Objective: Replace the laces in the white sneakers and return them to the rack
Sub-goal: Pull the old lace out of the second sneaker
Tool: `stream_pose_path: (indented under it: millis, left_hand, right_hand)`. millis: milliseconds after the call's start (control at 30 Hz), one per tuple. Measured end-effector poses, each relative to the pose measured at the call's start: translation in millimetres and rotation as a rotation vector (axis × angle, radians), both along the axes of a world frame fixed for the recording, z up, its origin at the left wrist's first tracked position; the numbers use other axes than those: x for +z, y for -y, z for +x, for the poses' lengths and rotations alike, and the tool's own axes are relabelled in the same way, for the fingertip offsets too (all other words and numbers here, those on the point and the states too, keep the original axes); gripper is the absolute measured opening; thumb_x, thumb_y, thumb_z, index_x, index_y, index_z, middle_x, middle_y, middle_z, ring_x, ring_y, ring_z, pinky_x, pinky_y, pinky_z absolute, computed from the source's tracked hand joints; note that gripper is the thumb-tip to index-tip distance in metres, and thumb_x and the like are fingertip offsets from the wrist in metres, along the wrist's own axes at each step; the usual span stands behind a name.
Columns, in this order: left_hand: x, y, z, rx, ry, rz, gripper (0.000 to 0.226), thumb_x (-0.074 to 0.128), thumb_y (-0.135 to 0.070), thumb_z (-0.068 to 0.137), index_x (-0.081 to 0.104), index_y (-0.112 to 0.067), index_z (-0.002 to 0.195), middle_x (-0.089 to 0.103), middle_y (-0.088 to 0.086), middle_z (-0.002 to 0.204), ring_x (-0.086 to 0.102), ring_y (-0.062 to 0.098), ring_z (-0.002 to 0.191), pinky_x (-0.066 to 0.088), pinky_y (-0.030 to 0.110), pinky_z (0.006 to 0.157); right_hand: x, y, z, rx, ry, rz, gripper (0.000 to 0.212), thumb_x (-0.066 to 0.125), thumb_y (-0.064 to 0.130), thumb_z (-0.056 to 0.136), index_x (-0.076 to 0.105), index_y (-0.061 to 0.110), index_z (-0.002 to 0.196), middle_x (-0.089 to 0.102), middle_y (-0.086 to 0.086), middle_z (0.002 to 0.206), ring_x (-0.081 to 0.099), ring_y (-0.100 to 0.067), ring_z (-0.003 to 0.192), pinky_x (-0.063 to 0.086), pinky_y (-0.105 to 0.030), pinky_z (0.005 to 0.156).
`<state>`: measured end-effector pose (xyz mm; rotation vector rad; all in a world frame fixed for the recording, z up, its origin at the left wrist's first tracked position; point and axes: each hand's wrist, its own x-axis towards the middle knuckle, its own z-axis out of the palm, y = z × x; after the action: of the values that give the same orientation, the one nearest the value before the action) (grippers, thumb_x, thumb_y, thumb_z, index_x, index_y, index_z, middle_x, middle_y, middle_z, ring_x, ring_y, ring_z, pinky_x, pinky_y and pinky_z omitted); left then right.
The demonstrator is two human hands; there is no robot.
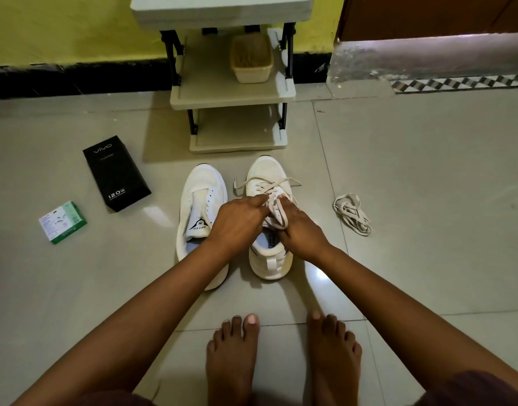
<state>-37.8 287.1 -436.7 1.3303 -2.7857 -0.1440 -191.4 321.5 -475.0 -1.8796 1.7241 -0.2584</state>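
Pale floor tiles (398, 171) keep both sneakers toe-first before the rack (231, 92), so we pinch the lace (273, 206) over the right sneaker (268, 259) with left hand (237, 224) and right hand (300, 227) (left sneaker (199, 186) waits bare, loose lace (353, 213) nearby).

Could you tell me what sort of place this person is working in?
Probably a home, perhaps near an entrance: a tiled floor, a small shoe rack against a yellow wall, and white sneakers being laced by bare hands.
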Motion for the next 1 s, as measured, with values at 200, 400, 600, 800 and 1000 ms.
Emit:
stream_pose_path:
  millis: [200, 400, 600, 800, 1000]
  left_hand:
    - [-5, 2, -2, 0.066, -0.102, 0.037, 0.018, 0.064, -0.013, 0.082, 0.071, -0.008, 0.097, 0.063, 0.007, 0.119, 0.062, 0.03, 0.101, 0.05, 0.036, 0.07]
    - [34, 7, -7, 0.307, -0.939, 0.662, 0.007, 0.067, -0.006, 0.083, 0.072, -0.006, 0.089, 0.07, 0.006, 0.09, 0.064, 0.015, 0.086, 0.049, 0.031, 0.089]
    - [13, 9, 4, 0.18, -0.213, 0.29, 0.035, 0.063, -0.019, 0.085, 0.063, -0.021, 0.12, 0.059, 0.0, 0.128, 0.053, 0.022, 0.118, 0.045, 0.034, 0.092]
    - [3, 9, 6, 0.007, -0.25, 0.024, 0.024, 0.057, -0.023, 0.079, 0.073, -0.011, 0.092, 0.069, 0.008, 0.106, 0.061, 0.031, 0.1, 0.049, 0.036, 0.078]
    - [18, 9, -1, 0.257, -0.849, 0.605, 0.007, 0.063, -0.004, 0.086, 0.069, -0.004, 0.089, 0.067, 0.003, 0.084, 0.062, 0.007, 0.083, 0.049, 0.024, 0.083]
  right_hand:
    - [0, 1, 0, 0.022, -0.029, -0.008, 0.066, 0.044, 0.023, 0.097, 0.007, 0.008, 0.15, 0.008, -0.008, 0.158, 0.015, -0.02, 0.145, 0.021, -0.028, 0.111]
    - [-5, 1, 0, 0.016, -0.021, -0.05, 0.063, 0.04, 0.035, 0.098, 0.015, 0.009, 0.15, 0.02, -0.009, 0.156, 0.026, -0.025, 0.141, 0.032, -0.036, 0.109]
    - [-5, 3, 1, 0.017, -0.016, -0.06, 0.064, 0.042, 0.033, 0.097, 0.014, 0.012, 0.15, 0.018, -0.008, 0.157, 0.024, -0.024, 0.142, 0.029, -0.035, 0.111]
    - [-2, 3, 1, 0.025, -0.037, -0.07, 0.062, 0.041, 0.031, 0.098, 0.015, 0.011, 0.15, 0.017, -0.009, 0.157, 0.021, -0.023, 0.143, 0.027, -0.032, 0.112]
    - [-4, 2, -1, 0.024, -0.057, -0.041, 0.057, 0.038, 0.034, 0.099, 0.022, 0.006, 0.147, 0.025, -0.011, 0.153, 0.03, -0.027, 0.138, 0.032, -0.033, 0.105]
